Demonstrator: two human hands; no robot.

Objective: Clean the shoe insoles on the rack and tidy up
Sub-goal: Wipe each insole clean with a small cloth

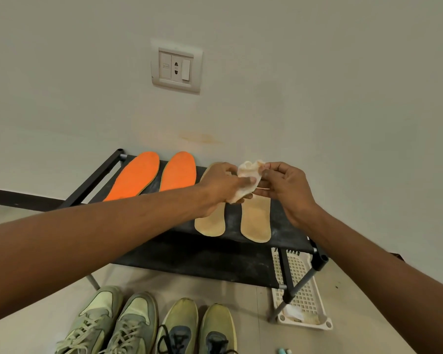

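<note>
Both hands up over the rack's top shelf, right half. Left hand and right hand each have a grip pinched on a crumpled white cloth, held between them above the tan insoles. Two tan insoles lie side by side toward the shelf's right edge; two orange insoles lie side by side toward its left edge. On the floor in front of the rack: two pairs of greenish sneakers. White perforated basket on the floor by the rack's right legs.
</note>
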